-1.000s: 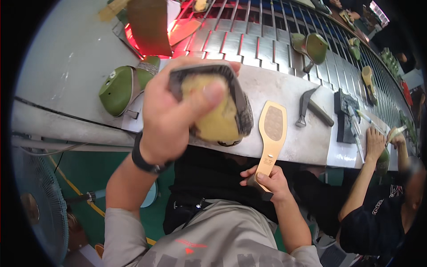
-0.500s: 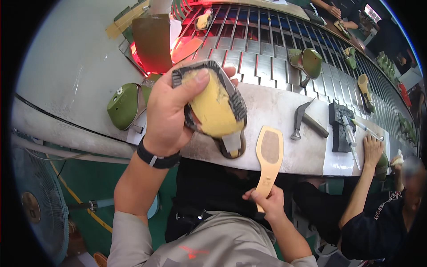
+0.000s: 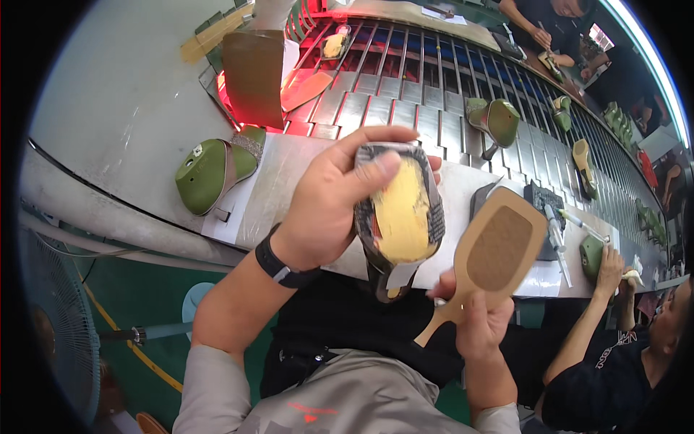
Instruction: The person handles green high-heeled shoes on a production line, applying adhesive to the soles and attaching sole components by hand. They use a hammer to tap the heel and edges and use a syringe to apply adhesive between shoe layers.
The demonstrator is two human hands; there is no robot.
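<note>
My left hand (image 3: 318, 206) is closed around an upturned shoe (image 3: 405, 217), its thumb lying on the underside. Yellow filler covers the middle of that underside, with a dark, gathered edge around it. In my right hand (image 3: 483, 325) is a tan shoe sole (image 3: 499, 253) with a brown forefoot patch, gripped by its narrow part and tilted up. The sole is just right of the shoe, apart from it. On the bench to the left lies a green heeled shoe (image 3: 206, 177).
A slatted conveyor (image 3: 376, 90) runs beyond the bench (image 3: 289, 155), carrying green shoes (image 3: 499, 123) and a tan sole (image 3: 583, 163). Syringes (image 3: 555, 235) rest by a dark block at right, near a co-worker's hand (image 3: 611, 264). A fan (image 3: 65, 347) stands lower left.
The shoe in my left hand has moved right and slightly down. My right hand has raised the sole, which now hides most of the hammer on the bench.
</note>
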